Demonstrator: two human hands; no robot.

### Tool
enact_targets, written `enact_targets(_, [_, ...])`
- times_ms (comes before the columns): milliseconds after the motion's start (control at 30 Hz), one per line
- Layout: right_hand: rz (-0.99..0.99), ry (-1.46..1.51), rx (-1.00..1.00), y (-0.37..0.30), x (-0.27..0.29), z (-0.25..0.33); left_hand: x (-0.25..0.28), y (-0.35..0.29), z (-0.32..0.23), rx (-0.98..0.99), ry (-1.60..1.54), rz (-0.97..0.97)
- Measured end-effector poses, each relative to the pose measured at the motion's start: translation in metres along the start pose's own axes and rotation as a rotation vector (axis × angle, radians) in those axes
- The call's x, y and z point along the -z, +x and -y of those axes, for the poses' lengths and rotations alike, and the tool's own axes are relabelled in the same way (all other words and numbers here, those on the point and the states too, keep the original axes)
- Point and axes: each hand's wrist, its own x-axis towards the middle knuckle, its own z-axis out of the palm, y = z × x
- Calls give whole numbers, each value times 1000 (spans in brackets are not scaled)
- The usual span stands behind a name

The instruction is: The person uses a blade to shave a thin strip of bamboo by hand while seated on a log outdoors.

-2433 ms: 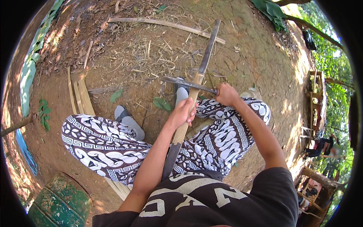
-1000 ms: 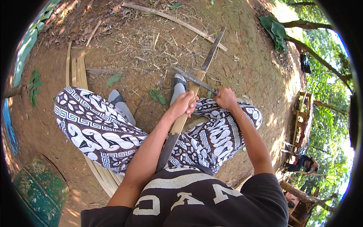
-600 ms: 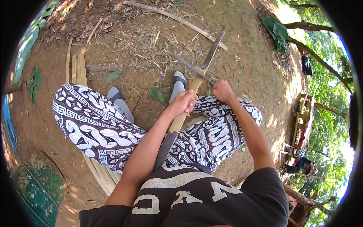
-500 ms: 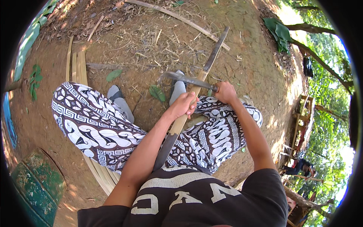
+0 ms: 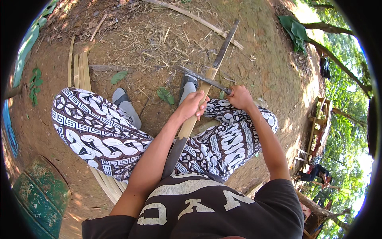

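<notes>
My left hand (image 5: 192, 106) is wrapped round the pale middle of a long bamboo strip (image 5: 188, 128). The strip slants from my waist up toward the far right; its bark is dark at both ends and its middle is bare and light. In my right hand (image 5: 240, 97) is the handle of a long-bladed knife (image 5: 195, 75). Its blade lies across the strip just beyond my left hand, close to where the far dark part begins, with the tip pointing left. The strip's near end rests against my dark shirt (image 5: 191, 203), between my thighs.
Several pale strips (image 5: 82, 71) lie beside my left knee and run under my leg. Thin shavings (image 5: 159, 44) litter the soil ahead, where a long slat (image 5: 195, 18) lies. A green worn panel (image 5: 41, 195) is at the lower left. Another person (image 5: 317, 175) is far right.
The bamboo strip has shifted slightly away from me. The knife, blurred before, now shows sharply, and its tip has swung a little farther from me. Both hands keep their grip.
</notes>
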Motion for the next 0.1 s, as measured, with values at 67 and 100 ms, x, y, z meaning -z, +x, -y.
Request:
enact_targets(67, [13, 5, -11, -3, 2, 5, -2, 1, 1, 9, 26, -14])
enact_targets(100, [4, 10, -22, -1, -2, 2, -3, 2, 2, 14, 54, -14])
